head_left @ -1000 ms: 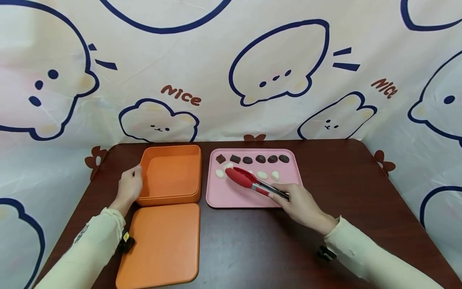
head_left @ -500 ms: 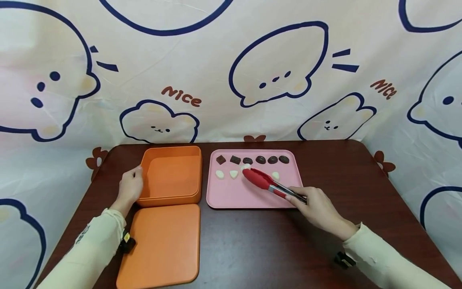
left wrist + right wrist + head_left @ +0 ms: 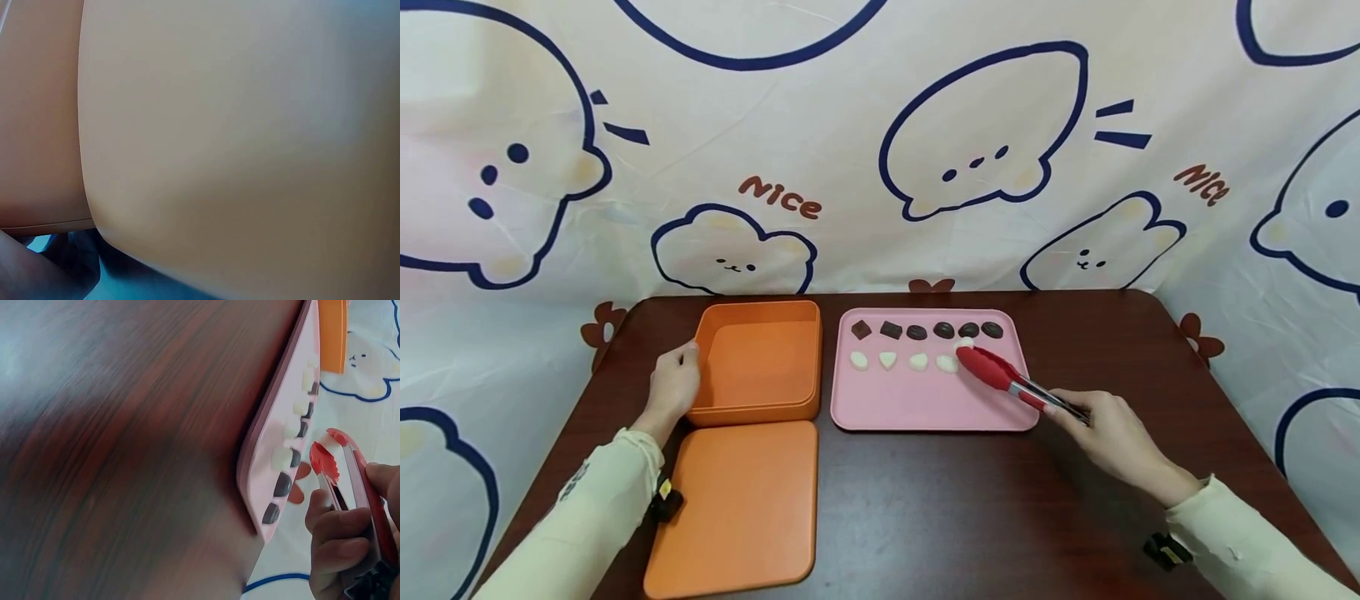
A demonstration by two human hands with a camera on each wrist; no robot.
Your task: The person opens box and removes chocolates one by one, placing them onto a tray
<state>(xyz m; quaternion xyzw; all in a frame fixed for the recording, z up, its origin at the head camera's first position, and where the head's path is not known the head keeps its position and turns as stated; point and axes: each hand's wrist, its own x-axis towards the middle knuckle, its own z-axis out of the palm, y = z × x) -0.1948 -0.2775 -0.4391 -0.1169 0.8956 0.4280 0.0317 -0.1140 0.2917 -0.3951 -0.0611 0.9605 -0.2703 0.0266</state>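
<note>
In the head view my right hand (image 3: 1112,437) grips red-tipped metal tongs (image 3: 996,371) above the right part of a pink tray (image 3: 910,408). A white chocolate-like piece (image 3: 964,342) shows at the tongs' tips. On the tray lie a row of dark chocolate pieces (image 3: 943,331) and, nearer me, a row of white pieces (image 3: 918,362); the tongs cover part of the white row. My left hand (image 3: 673,379) holds the left wall of an orange box (image 3: 760,412); some of its fingers are hidden. The right wrist view shows fingers curled round the tongs (image 3: 375,506).
An orange lid (image 3: 737,508) lies flat in front of the box and fills most of the left wrist view. The dark wooden table (image 3: 925,517) ends at a patterned curtain (image 3: 850,125) behind the tray and at both sides.
My right hand and the tongs have moved right across the tray, from the left of the white row to its right end, with the white piece at the tips. My left hand stays on the box.
</note>
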